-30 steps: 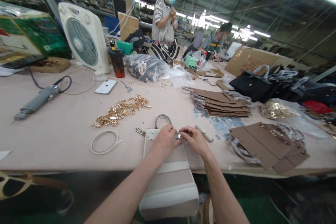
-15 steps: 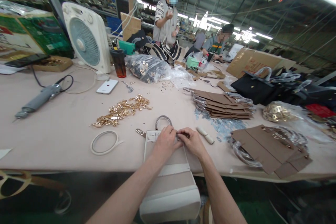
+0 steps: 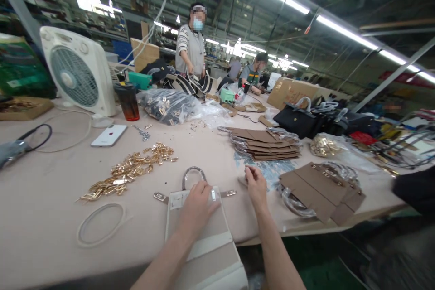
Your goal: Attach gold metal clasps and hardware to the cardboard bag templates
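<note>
A flat beige bag piece (image 3: 217, 231) lies at the table's front edge, its lower end hanging over. A wrapped looped handle (image 3: 185, 176) stands up at its top. Brown tabs with metal fittings stick out at both sides, the left tab (image 3: 160, 197) and the right tab (image 3: 230, 193). A small metal plate (image 3: 213, 195) shows near the top right corner. My left hand (image 3: 196, 204) rests on the piece, thumb apart from the fingers. Right of it, my right hand (image 3: 255, 186) is closed in a pinch above the table; what its fingertips hold is too small to make out.
Gold metal fittings (image 3: 132, 167) lie heaped at left, near a tape ring (image 3: 101, 225) and a phone (image 3: 109, 136). Brown bag pieces (image 3: 261, 142) are stacked at right, with more brown pieces (image 3: 319, 188) nearer. A fan (image 3: 74, 74) and a cup (image 3: 127, 102) stand behind.
My right hand has left the bag piece and moved right. The right tab and small metal plate are now uncovered. My left hand now lies flatter on the piece. The view has turned right.
</note>
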The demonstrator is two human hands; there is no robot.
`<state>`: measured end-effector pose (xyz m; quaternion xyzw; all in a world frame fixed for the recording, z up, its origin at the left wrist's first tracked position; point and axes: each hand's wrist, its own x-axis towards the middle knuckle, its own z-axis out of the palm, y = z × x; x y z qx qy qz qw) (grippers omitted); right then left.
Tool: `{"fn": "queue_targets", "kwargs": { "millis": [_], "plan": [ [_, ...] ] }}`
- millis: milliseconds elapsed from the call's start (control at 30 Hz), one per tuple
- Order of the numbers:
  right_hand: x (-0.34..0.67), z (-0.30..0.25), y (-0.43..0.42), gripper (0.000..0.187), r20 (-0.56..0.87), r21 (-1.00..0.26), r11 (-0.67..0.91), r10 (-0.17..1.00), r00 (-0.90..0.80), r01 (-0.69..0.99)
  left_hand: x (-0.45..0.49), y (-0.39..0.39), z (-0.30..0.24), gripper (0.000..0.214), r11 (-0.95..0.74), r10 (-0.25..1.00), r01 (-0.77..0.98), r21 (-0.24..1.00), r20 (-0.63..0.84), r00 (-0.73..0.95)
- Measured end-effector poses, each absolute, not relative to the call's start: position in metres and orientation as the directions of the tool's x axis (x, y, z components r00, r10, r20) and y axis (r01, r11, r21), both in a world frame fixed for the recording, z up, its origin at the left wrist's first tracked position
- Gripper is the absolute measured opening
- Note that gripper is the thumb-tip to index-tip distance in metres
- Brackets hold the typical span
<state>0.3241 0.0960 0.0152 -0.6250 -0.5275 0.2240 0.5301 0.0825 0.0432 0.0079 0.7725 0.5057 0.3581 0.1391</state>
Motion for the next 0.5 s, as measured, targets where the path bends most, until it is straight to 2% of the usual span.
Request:
{"fn": "queue_targets", "kwargs": {
  "millis": [100,267,500],
  "plan": [
    [0.350,0.014,0.131,0.047,0.255,-0.835,0.041,0.913,0.319,0.548,0.083,0.044,0.007,0.035,-0.451,0.880,0.672,0.587,0.416,0.228],
    [0.358,0.010,0.175,0.029,0.224,-0.748,0.004,0.943,0.247,0.664,0.083,0.043,0.008,0.033,-0.445,0.885,0.658,0.607,0.408,0.222],
    [0.354,-0.005,0.198,0.019,0.141,-0.659,-0.170,0.929,0.342,0.733,0.082,0.040,0.011,0.035,-0.438,0.892,0.641,0.630,0.394,0.222]
  ]
}}
